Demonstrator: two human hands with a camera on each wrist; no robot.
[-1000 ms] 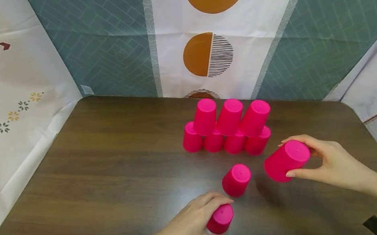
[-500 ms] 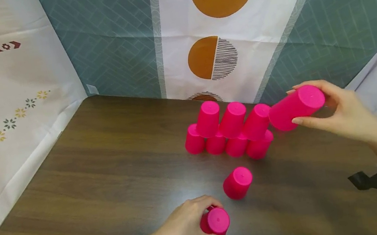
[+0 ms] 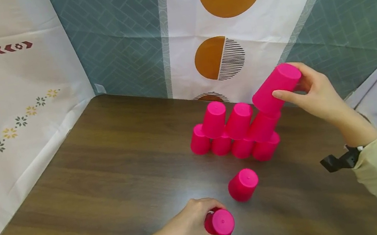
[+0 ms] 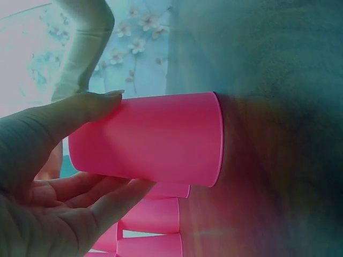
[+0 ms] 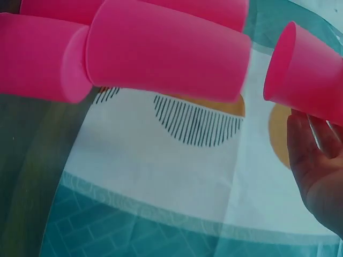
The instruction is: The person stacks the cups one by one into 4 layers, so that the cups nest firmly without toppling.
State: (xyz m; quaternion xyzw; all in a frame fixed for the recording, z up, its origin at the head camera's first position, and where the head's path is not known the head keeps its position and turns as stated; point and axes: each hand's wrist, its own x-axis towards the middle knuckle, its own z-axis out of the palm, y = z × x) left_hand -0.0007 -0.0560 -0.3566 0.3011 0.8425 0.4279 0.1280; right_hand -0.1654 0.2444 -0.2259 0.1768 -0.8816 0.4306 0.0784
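Note:
My right hand (image 3: 318, 92) grips an upside-down pink cup (image 3: 273, 88), thumb on the near side. This cup (image 5: 308, 75) is raised over the right end of a stack of pink cups; the right wrist view shows a gap between it and the second-row cup (image 5: 166, 53). The stack has several inverted cups (image 3: 200, 140) below and three (image 3: 213, 120) above. Lower down, my left hand (image 3: 188, 229) holds another inverted cup (image 3: 223, 222) between thumb and fingers, its rim (image 4: 218, 139) at the tabletop. A single inverted cup (image 3: 243, 184) stands between that hand and the stack.
Everything stands on a dark brown wooden table (image 3: 124, 151). A patterned cloth (image 3: 119, 42) hangs right behind the table's far edge, close to the stack. White cloth (image 3: 22, 130) borders the left side. A black strap (image 3: 342, 159) is on my right wrist.
My right hand has carried its cup up from the table's right side to above the stack's right end. My left fingers have closed around their cup. The view has shifted slightly.

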